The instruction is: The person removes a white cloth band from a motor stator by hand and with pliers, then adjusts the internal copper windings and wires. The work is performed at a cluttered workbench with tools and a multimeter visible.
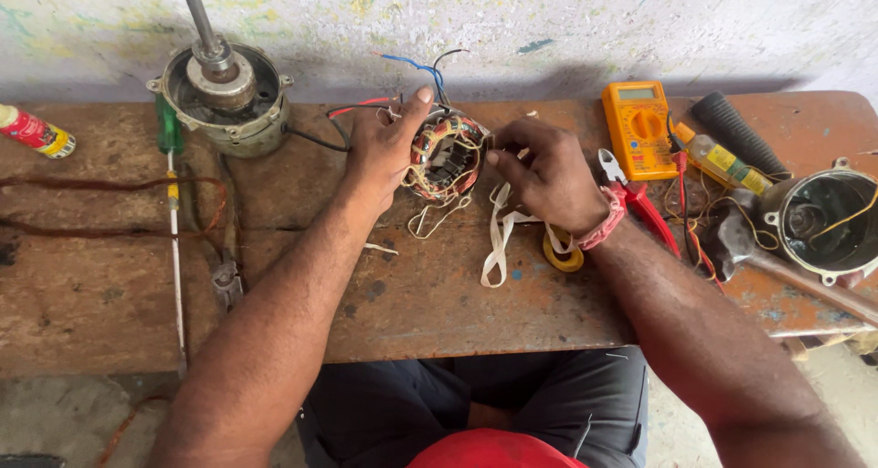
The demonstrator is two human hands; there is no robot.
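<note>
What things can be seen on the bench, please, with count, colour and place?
stator: 1, copper windings, centre, held by both hands
motor housing: 1, grey with shaft, back left
screwdriver: 1, green handle, left
spray can: 1, red, far left
multimeter: 1, orange, right
pliers: 1, red handles, right
hammer: 1, dark head, right
end cover: 1, grey, far right
tape roll: 1, yellow, under right wrist
cloth strip: 1, white, centre
bench: 1, brown
left hand: on stator
right hand: fingers at the windings

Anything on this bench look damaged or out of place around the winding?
Mostly clutter, nothing spilled. The round copper-wound stator, held between left hand and right hand, trails loose white tape. The grey motor housing hangs over the worn wooden bench edge.
</note>
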